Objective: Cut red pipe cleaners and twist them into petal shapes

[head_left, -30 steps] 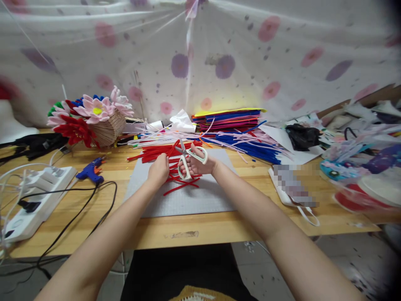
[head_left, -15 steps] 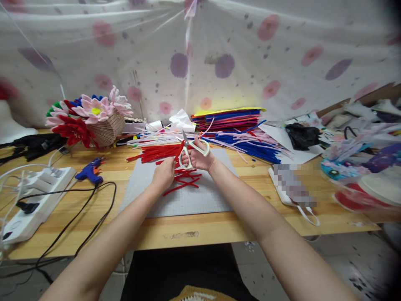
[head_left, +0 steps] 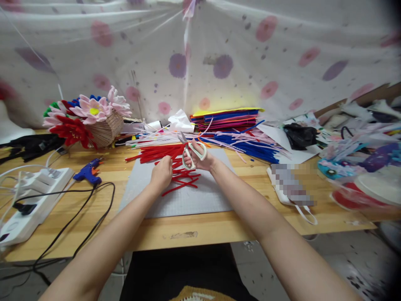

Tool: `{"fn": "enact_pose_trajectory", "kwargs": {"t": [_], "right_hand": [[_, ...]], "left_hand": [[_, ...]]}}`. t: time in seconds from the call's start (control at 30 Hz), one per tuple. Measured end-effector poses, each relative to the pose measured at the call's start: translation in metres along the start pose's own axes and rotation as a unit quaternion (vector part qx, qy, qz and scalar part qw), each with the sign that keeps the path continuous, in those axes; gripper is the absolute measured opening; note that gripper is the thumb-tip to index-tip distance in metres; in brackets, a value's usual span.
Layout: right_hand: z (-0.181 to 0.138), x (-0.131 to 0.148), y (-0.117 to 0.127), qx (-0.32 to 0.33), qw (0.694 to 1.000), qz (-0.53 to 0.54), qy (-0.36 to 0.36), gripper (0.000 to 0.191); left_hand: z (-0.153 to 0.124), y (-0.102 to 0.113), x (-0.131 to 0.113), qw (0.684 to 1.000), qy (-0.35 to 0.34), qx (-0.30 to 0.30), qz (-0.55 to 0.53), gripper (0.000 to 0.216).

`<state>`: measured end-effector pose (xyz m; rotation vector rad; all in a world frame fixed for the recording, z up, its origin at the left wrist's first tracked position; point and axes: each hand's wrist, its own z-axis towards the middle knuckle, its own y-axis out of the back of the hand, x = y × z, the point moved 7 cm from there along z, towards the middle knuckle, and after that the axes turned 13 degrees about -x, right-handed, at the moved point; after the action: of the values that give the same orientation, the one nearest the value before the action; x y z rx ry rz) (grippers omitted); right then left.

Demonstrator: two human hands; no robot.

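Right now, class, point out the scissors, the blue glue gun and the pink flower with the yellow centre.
Scissors [head_left: 205, 151]: head view, outer rim of a white handle loop.
Blue glue gun [head_left: 88, 172]: head view, middle of its body.
Pink flower [head_left: 94, 111]: head view, its yellow centre.

Scissors [head_left: 189, 146] off-white and grey; red stems [head_left: 153, 154]; mat [head_left: 200, 205] grey, ruled with a fine pale grid; table [head_left: 150, 235] yellow-brown, wood-grained. On the left, glue gun [head_left: 87, 172] blue with orange, pink flower [head_left: 87, 110] yellow at centre, red flower [head_left: 73, 131] behind. Far right, blue stems [head_left: 250, 147]; far curtain [head_left: 200, 85] white, spotted pink and purple.
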<state>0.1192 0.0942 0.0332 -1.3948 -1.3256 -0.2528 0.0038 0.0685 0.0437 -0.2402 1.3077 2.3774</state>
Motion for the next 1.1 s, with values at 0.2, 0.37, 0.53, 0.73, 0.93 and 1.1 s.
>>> {"fn": "enact_pose_trajectory", "kwargs": {"t": [0.2,0.37,0.53,0.73,0.93,1.1], "right_hand": [[-0.022,0.012,0.035,-0.129,0.915,-0.382,0.033,0.053],[-0.058,0.056,0.107,-0.381,0.585,-0.709,0.096,0.035],[-0.081,0.051,0.169,-0.476,0.465,-0.746,0.041,0.039],[-0.085,0.048,0.184,-0.529,0.424,-0.724,0.129,0.048],[-0.080,0.046,0.182,-0.541,0.456,-0.692,0.143,0.043],[-0.082,0.044,0.175,-0.545,0.446,-0.690,0.163,0.039]], "left_hand": [[0.008,0.015,0.010,0.998,0.013,-0.064,0.009,0.028],[0.003,0.011,0.012,0.992,-0.099,0.002,0.073,0.033],[-0.013,0.006,0.007,0.974,-0.213,0.041,0.060,0.046],[-0.039,-0.010,-0.013,0.956,-0.273,0.108,0.006,0.071],[-0.019,-0.050,0.000,0.947,-0.269,0.168,0.047,0.051],[0.023,-0.076,0.028,0.949,-0.224,0.203,0.092,0.050]]}}
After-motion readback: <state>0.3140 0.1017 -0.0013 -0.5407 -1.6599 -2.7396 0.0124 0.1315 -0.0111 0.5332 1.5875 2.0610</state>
